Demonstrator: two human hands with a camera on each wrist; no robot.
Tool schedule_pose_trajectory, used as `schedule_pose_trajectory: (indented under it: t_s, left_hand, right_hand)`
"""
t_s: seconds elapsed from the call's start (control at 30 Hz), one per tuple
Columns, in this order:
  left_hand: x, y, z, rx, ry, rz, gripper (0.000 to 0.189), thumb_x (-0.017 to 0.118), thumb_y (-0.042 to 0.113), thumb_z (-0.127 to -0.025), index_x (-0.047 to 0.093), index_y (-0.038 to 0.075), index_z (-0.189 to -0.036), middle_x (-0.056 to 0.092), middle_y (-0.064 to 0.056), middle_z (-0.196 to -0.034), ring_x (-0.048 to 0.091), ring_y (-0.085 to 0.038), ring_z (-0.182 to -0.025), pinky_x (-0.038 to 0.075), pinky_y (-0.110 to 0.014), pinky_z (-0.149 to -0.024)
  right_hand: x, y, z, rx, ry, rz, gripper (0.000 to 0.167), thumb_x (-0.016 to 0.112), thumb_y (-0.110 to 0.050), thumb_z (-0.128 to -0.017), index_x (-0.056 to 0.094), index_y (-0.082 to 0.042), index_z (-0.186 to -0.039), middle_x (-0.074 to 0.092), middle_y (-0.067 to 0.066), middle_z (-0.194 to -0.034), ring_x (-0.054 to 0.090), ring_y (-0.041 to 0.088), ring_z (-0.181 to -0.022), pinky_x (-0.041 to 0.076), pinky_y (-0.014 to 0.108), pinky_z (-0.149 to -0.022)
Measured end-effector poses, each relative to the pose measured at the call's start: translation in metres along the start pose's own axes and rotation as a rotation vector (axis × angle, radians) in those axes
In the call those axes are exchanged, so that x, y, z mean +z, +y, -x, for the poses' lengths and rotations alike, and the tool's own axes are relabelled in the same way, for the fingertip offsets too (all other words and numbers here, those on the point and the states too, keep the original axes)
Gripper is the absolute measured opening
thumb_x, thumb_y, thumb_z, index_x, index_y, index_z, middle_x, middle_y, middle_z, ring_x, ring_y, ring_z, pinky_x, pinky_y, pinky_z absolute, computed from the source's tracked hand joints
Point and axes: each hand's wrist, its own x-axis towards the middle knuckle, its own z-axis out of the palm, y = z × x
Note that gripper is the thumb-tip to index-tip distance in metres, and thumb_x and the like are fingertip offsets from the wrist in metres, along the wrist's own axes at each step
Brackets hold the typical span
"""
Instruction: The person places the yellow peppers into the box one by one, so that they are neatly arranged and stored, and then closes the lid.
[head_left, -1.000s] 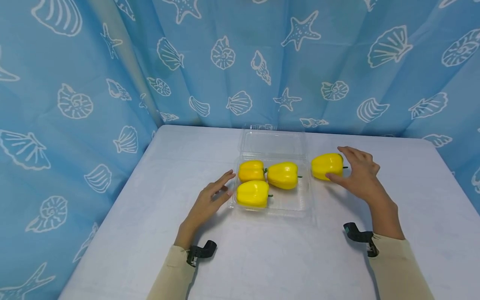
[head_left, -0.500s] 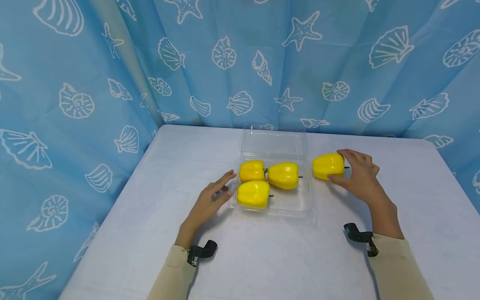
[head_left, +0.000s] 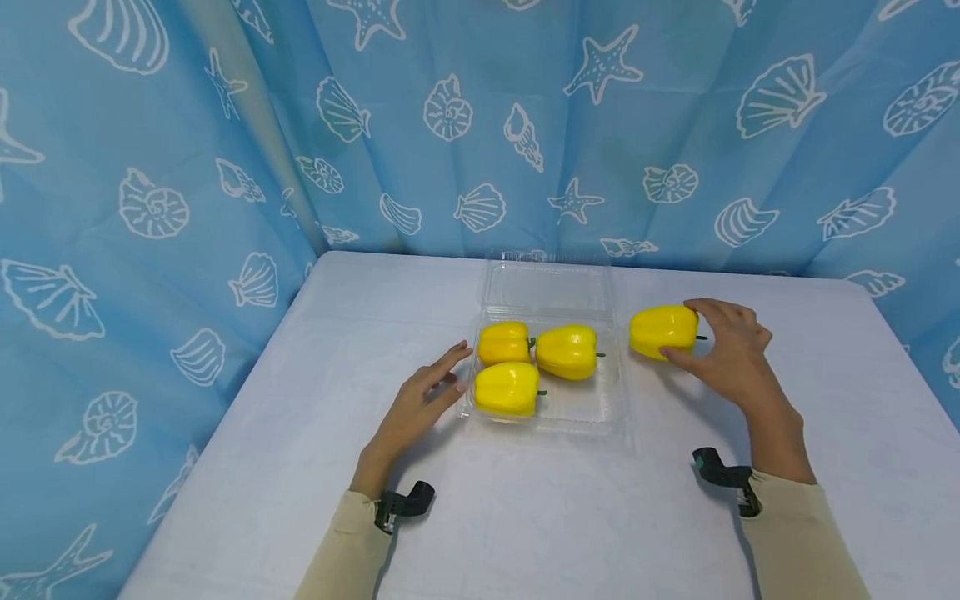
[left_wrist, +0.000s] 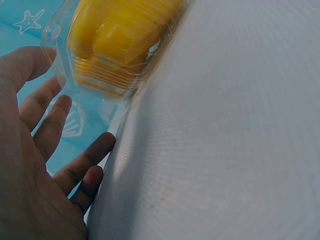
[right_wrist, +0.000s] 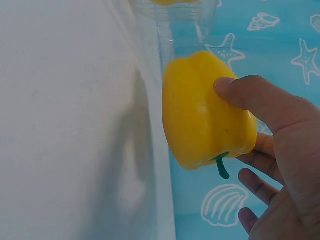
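Note:
My right hand [head_left: 723, 354] pinches a yellow bell pepper [head_left: 663, 332] between thumb and fingers, just right of a clear plastic clamshell box [head_left: 577, 408]. In the right wrist view the thumb lies on the near side of that pepper [right_wrist: 200, 110], its green stem toward the palm. Three more yellow bell peppers lie inside the box: one at back left [head_left: 504, 343], one at back right [head_left: 567, 352] and one at front left [head_left: 506, 388]. At the box's left side is my left hand [head_left: 411, 408], fingers extended and thumb at the clear wall [left_wrist: 55, 45].
The box's clear lid [head_left: 547, 286] lies folded back toward the rear edge of the white-covered table [head_left: 525, 517]. A blue curtain [head_left: 480, 125] with white shell prints hangs behind and to the left. Each wrist wears a black camera mount [head_left: 405, 502].
The right thumb and fingers have drawn together onto the pepper. Hand and pepper have then shifted slightly right, away from the box. The left hand has stayed in place.

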Motion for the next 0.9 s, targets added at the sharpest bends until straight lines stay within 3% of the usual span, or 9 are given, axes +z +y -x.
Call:
schedule_pose_trajectory:
  t_s: [0.37, 0.9]
  left_hand:
    - [0.0, 0.002, -0.002, -0.006, -0.009, -0.005, 0.049, 0.053, 0.041, -0.103, 0.045, 0.035, -0.151, 0.033, 0.017, -0.158, 0.056, -0.014, -0.109, 0.043, -0.048, -0.1]
    - [-0.001, 0.002, 0.001, -0.012, -0.014, 0.01, 0.05, 0.053, 0.041, -0.103, 0.044, 0.036, -0.152, 0.032, 0.018, -0.158, 0.056, -0.016, -0.111, 0.043, -0.048, -0.1]
  right_hand:
    - [-0.015, -0.006, 0.01, -0.023, 0.099, -0.054, 0.076, 0.082, -0.028, -0.082, 0.044, -0.004, -0.144, 0.039, 0.027, -0.146, 0.022, 0.049, -0.134, 0.013, 0.068, -0.095]
    - [-0.022, -0.016, 0.021, -0.051, 0.139, -0.066, 0.077, 0.083, -0.028, -0.081, 0.045, -0.004, -0.144, 0.042, 0.027, -0.144, 0.025, 0.048, -0.134, 0.013, 0.067, -0.094]
